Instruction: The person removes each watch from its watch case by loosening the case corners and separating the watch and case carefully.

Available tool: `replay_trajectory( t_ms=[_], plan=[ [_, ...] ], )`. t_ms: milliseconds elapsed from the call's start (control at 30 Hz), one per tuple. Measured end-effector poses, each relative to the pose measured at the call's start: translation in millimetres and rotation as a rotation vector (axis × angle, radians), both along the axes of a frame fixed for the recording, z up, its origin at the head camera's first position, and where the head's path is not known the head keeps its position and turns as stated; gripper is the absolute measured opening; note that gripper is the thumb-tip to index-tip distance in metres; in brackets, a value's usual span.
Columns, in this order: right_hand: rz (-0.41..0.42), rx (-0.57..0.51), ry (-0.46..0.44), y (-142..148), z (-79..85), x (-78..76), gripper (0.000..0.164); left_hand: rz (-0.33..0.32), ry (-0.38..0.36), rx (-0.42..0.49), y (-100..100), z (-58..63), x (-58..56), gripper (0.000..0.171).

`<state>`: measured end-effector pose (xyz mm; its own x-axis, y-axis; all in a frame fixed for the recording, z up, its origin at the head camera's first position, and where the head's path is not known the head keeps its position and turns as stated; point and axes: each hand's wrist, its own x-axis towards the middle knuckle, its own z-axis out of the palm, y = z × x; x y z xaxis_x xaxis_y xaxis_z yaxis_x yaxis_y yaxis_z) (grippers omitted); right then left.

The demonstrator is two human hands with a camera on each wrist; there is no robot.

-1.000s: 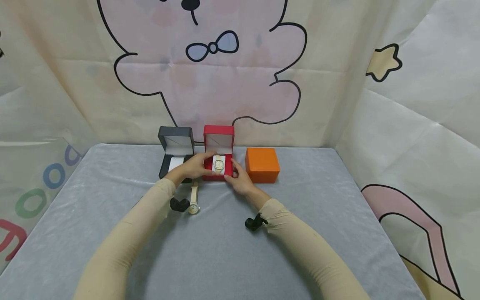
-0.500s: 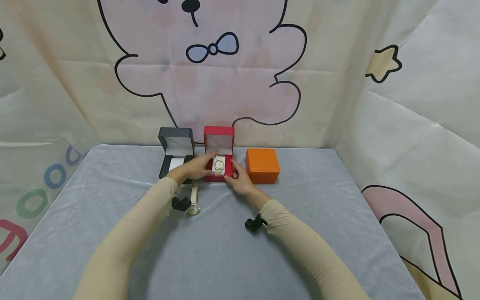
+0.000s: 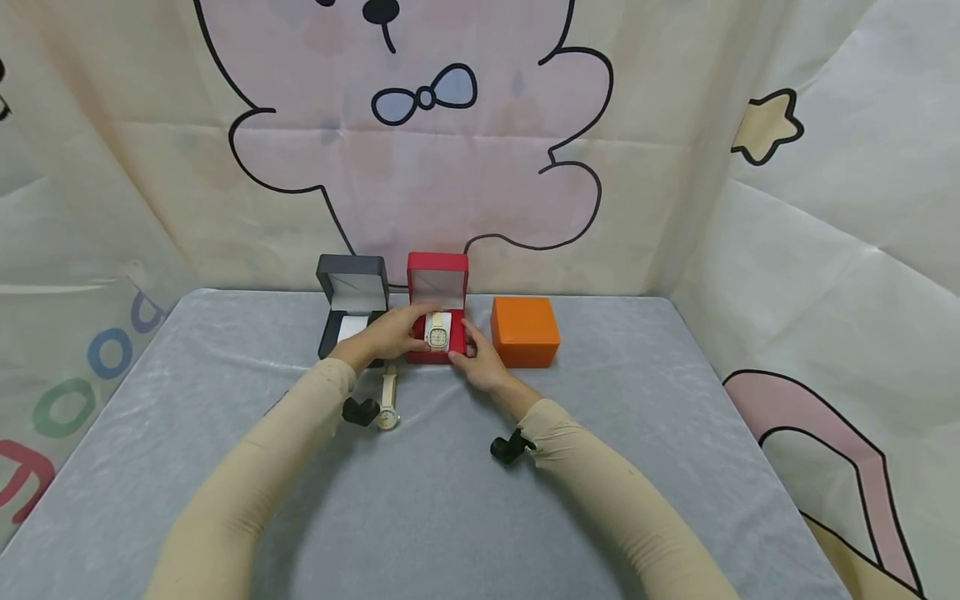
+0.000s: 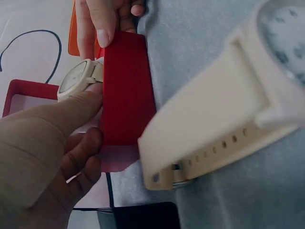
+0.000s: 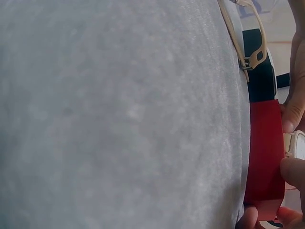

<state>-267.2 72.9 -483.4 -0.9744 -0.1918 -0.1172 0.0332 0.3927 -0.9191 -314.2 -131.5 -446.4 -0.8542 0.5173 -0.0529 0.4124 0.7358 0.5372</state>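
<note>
An open red watch box (image 3: pixel 418 356) has its lid raised toward the backdrop. Inside, a cream wristwatch (image 3: pixel 437 337) sits wrapped on a white cushion, its squarish dial facing up. My left hand (image 3: pixel 388 334) reaches over from the left, holding the watch between index finger and thumb; in the left wrist view the thumb lies against it by the front wall. With thumb in front and fingers along the side, my right hand (image 3: pixel 480 360) grips the box's front right corner. A second cream watch (image 3: pixel 388 400), round-dialled, lies on the cloth in front.
Left of the red box stands an open black watch box (image 3: pixel 351 279) with a white cushion, partly behind my left hand. A closed orange box (image 3: pixel 527 332) stands to the right. Grey cloth (image 3: pixel 450 500) covers the table, and a printed curtain (image 3: pixel 645 208) rises behind it.
The watch dial in the red box has shifted slightly toward the front of the box. The left hand has barely moved, and the right hand keeps its grip.
</note>
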Motion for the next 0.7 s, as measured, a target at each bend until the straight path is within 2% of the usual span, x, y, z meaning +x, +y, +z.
replay_trajectory(
  t_ms=[300,600,700],
  plan=[
    [-0.006,-0.001,-0.008,-0.9,-0.4,0.2,0.070,-0.002,-0.063,-0.026,1.6,8.3,-0.6,0.081],
    [-0.005,-0.006,-0.011,0.5,0.0,-1.7,0.070,-0.021,-0.026,0.015,0.7,5.1,-1.4,0.076],
    [-0.002,0.002,-0.005,1.2,-0.5,-1.3,0.070,-0.014,-0.033,0.071,-0.1,3.0,-0.7,0.074]
  ],
)
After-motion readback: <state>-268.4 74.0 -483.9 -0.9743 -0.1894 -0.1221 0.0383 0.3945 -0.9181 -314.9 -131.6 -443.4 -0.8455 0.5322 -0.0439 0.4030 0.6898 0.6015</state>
